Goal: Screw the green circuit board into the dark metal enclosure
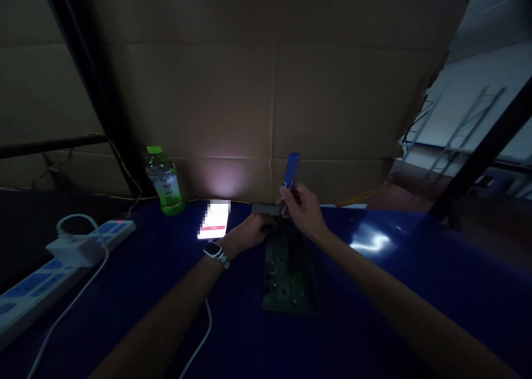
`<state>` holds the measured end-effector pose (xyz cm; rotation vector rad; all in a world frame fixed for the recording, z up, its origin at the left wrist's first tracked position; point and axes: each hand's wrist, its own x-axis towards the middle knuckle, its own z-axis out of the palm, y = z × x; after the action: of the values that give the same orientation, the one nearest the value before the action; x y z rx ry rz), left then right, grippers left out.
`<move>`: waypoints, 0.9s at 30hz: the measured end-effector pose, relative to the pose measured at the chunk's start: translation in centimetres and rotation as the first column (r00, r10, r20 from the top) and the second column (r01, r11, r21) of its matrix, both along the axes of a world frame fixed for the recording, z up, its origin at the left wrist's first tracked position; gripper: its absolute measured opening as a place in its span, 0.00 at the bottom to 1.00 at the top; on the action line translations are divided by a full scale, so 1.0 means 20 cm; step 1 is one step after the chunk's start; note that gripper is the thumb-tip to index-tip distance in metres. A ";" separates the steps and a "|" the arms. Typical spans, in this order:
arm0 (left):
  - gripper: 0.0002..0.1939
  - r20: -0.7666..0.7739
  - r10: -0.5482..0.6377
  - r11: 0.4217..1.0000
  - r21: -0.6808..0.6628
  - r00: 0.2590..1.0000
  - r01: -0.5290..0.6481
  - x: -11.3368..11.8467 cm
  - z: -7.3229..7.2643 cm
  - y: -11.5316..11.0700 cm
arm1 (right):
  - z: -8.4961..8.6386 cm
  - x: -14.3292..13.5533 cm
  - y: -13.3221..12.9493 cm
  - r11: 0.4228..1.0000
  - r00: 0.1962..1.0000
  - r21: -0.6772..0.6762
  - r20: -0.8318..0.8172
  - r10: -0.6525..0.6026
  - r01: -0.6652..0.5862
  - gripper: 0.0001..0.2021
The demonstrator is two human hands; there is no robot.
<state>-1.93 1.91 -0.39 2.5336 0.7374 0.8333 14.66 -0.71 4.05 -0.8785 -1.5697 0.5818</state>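
Note:
A blue-handled screwdriver [292,169] stands nearly upright, its handle leaning slightly right. My right hand [306,211] is closed round its lower part, and the tip is lost in shadow. Below lies a green circuit board [285,276], long side running away from me, with small parts on its near end. At its far end sits a dark grey block [266,208]. My left hand [250,232], with a watch [213,250] on the wrist, curls its fingers over the board's far end beside the block; shadow hides the exact contact.
A lit phone [213,219] lies left of the board, with a white cable [206,334] at its near end. Farther left are a green-capped bottle [165,182] and a white power strip [31,290] with a plugged-in adapter [77,250]. A cardboard wall [199,91] closes off the blue table's [374,290] back.

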 end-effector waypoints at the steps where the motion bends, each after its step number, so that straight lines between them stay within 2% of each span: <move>1: 0.12 0.036 0.000 1.000 -0.027 0.999 0.001 0.01 0.01 -0.01 | 0.00 0.01 0.01 0.999 0.999 -0.022 -0.002 0.039 -0.039 0.17; 4: 0.10 0.153 0.023 0.993 -0.116 0.988 -0.005 0.04 0.03 -0.04 | 0.00 0.03 0.02 0.988 0.990 -0.068 -0.019 0.138 -0.139 0.18; 6: 0.10 0.196 0.041 0.987 -0.162 0.980 -0.008 0.05 0.02 -0.05 | 0.00 0.03 0.02 0.984 0.987 -0.072 -0.024 0.160 -0.161 0.18; 12: 0.09 0.238 0.109 0.988 -0.137 0.965 -0.078 0.04 0.00 -0.04 | -0.05 0.02 0.03 0.997 1.000 -0.078 -0.016 -0.016 0.015 0.15; 16: 0.08 0.241 0.189 0.974 -0.167 0.952 -0.151 0.05 0.01 -0.05 | -0.04 0.04 0.04 0.995 1.000 -0.104 0.029 0.013 -0.010 0.13; 22: 0.06 0.301 0.241 0.963 -0.192 0.923 -0.189 0.07 0.00 -0.05 | -0.02 0.05 0.03 0.990 0.988 -0.118 0.121 0.094 -0.080 0.13; 24: 0.05 0.315 0.260 0.958 -0.200 0.913 -0.204 0.08 -0.01 -0.05 | -0.03 0.05 0.03 0.994 0.988 -0.102 0.141 0.063 -0.049 0.13; 27: 0.06 0.310 0.285 0.953 -0.192 0.907 -0.234 0.09 -0.02 -0.05 | -0.04 0.04 0.03 0.996 0.992 -0.056 0.112 -0.063 0.069 0.12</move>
<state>-0.14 0.95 -0.78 2.1104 0.9930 1.2098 15.47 -0.03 3.30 -1.0189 -1.6227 0.5428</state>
